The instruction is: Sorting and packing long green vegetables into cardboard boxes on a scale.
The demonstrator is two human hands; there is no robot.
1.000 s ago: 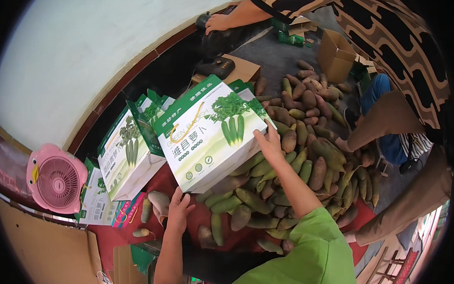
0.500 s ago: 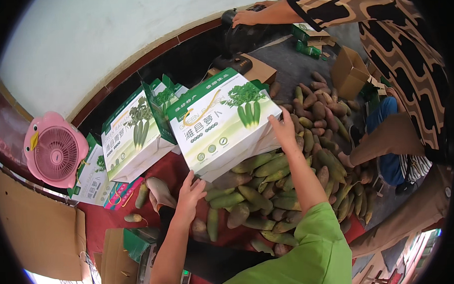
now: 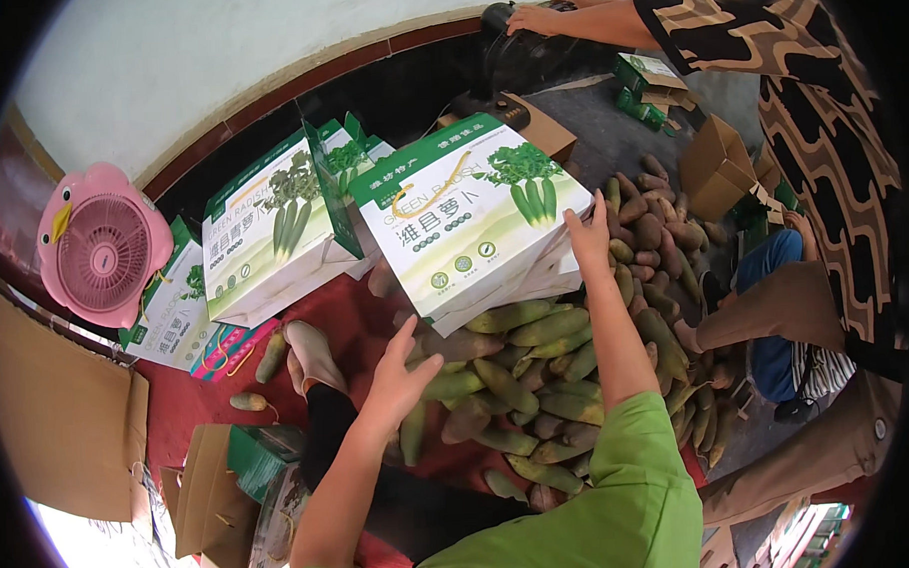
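A white and green radish gift box (image 3: 472, 218) with a yellow cord handle lies face up on other boxes, at the edge of the radish heap (image 3: 538, 381). At its right corner, my right hand (image 3: 591, 241) rests with thumb and fingers apart; its far fingers are partly hidden. My left hand (image 3: 396, 381) hovers just off the box's near left corner, thumb and fingers spread, holding nothing. To the left, a similar box (image 3: 272, 225) sits on a stack, a green flap standing up beside it.
A pink basin-like fan (image 3: 108, 246) stands at the left wall. Opened cartons (image 3: 217, 493) are at lower left, and a small carton (image 3: 716, 165) at right. Another person (image 3: 819, 121) reaches toward a black device (image 3: 501, 42) at the back. Two loose radishes (image 3: 248, 401) lie on the red mat.
My left hand has come away from the near corner of the box, its fingers spreading. My right hand stays at the right corner. The whole view has shifted slightly.
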